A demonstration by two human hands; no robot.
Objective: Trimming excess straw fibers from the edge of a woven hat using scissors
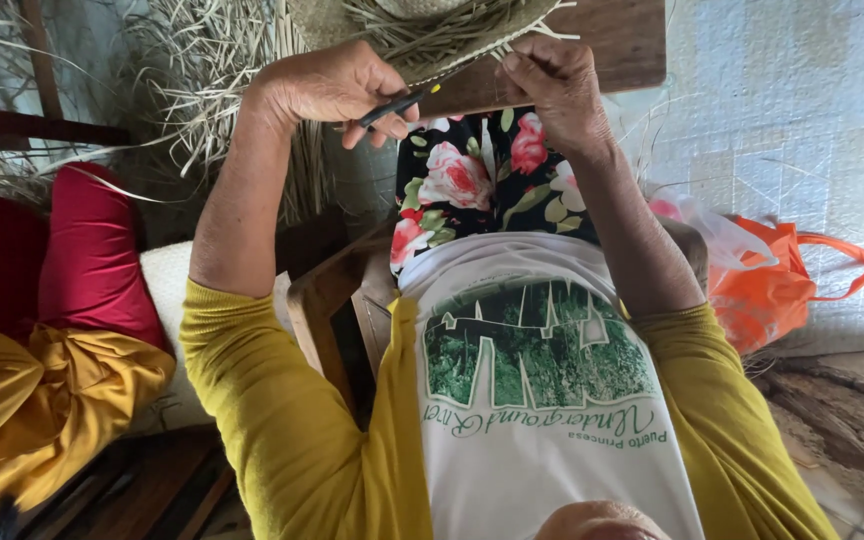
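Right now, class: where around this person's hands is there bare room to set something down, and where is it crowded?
Bare: the pale tiled floor right of the right hand, above the orange bag. Crowded: the woven straw piece at both hands, loose straw behind the left hand holding a dark tool, and red cushions below.

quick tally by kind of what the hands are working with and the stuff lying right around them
hands: 2 (left hand, right hand)
dark slim tool with yellow tip: 1, held in the left hand
woven straw piece: 1, with the right hand at its edge
wooden board: 1
red cushions: 2
orange plastic bag: 1
total: 8
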